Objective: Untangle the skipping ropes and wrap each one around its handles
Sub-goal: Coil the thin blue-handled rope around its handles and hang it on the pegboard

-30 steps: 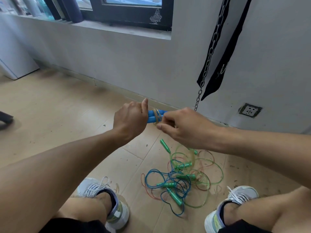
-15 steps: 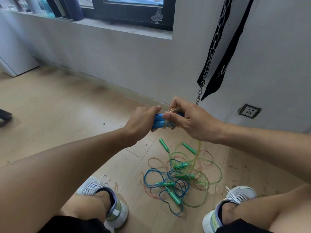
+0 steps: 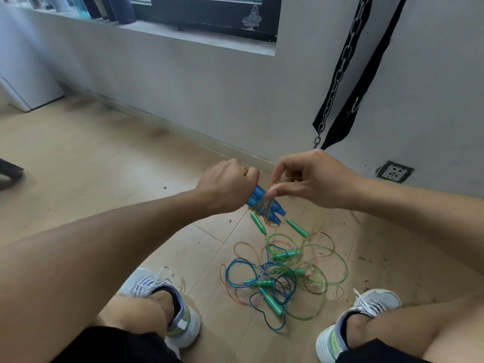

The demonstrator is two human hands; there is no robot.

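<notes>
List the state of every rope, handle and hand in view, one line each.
Blue handles: held together, off the floor, orange rope partly wound on them.
Left hand: grips the blue handles.
Right hand: pinches the orange rope.
Rope pile: tangled on the floor.
Green handles: loose, unwrapped.

The blue handles (image 3: pixel 264 205) look like smooth, slightly glossy plastic, and so do the green handles (image 3: pixel 269 299) lying in the tangle of thin, translucent, shiny plastic cords (image 3: pixel 285 273) in green, blue and orange. The floor (image 3: pixel 86 163) is pale wood-look board with a matt, scuffed and dusty surface, and the wall (image 3: pixel 199 82) is matt grey plaster. A metal chain (image 3: pixel 337 77) with a dull sheen hangs beside a matt black cloth strap (image 3: pixel 366 74), and the shoes (image 3: pixel 167 305) are white woven fabric with laces.
</notes>
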